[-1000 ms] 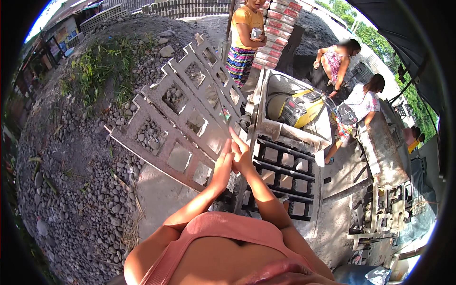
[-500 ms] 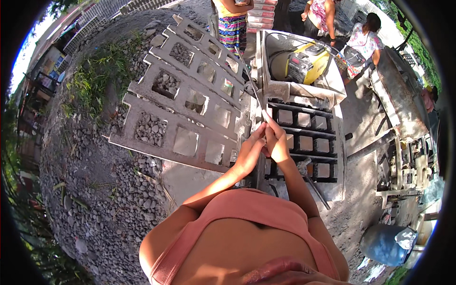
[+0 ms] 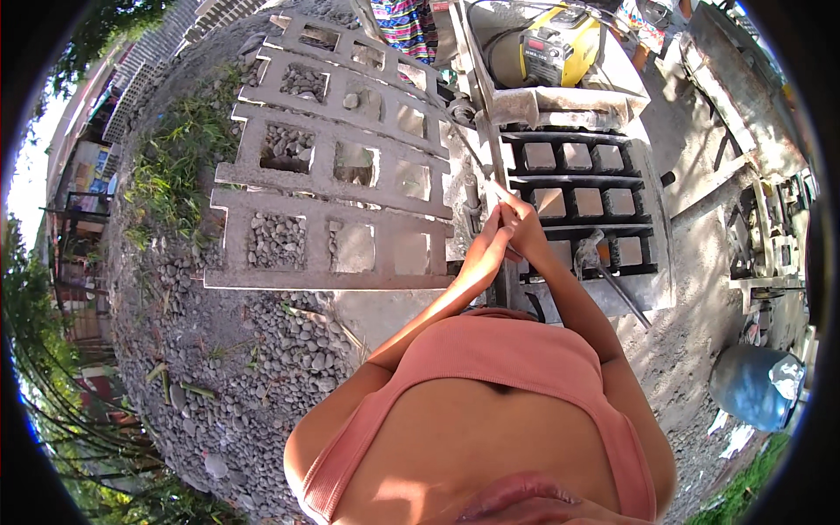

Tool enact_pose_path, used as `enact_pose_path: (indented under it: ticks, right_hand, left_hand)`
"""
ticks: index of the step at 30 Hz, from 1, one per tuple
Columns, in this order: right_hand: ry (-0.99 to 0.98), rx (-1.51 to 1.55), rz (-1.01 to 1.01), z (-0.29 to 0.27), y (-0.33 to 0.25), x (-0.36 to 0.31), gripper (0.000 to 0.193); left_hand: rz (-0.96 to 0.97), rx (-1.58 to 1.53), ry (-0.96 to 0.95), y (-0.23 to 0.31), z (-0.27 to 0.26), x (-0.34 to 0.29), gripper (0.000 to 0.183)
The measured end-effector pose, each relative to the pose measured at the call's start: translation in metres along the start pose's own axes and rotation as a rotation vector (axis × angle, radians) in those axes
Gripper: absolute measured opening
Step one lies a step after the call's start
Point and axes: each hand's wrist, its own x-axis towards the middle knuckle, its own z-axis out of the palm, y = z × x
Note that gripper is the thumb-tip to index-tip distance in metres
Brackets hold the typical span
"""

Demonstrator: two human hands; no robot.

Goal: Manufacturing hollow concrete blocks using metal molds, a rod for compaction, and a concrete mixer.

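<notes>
My left hand (image 3: 489,251) and my right hand (image 3: 523,226) are together, fingers closed round a long metal bar (image 3: 496,157). The bar slants away from me along the left side of a block-moulding machine. Its lower end is hidden by my hands. Just right of them lies the mould (image 3: 573,216), a dark metal grid with rows of square greyish blocks between its bars. A metal handle (image 3: 619,290) juts out at the mould's near right.
Rows of hollow concrete blocks (image 3: 337,223) stand to the left, with gravel (image 3: 284,350) beyond and nearer. Behind the mould, a yellow and black motor (image 3: 560,48) sits in a metal housing. A blue drum (image 3: 754,385) stands at right; a person in a patterned skirt (image 3: 407,31) is ahead.
My view has tilted down and shifted, so the machine and blocks sit higher in the picture. Both hands stay closed on the bar, which now lies closer along the machine's edge.
</notes>
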Motion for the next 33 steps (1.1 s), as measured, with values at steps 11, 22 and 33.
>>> enact_pose_path:
  ticks: [11,22,33]
  right_hand:
    - [-0.01,-0.146,-0.022,0.009,-0.032,0.022,0.043]
    - [-0.119,-0.186,0.028,-0.016,-0.044,0.021,0.046]
    - [-0.076,-0.108,-0.116,-0.019,-0.035,0.012,0.044]
  left_hand:
    - [0.027,0.044,0.094,0.017,-0.012,0.007,0.062]
    - [0.014,-0.108,-0.112,0.02,-0.012,0.01,0.065]
    - [-0.055,-0.182,-0.136,0.029,-0.01,0.001,0.06]
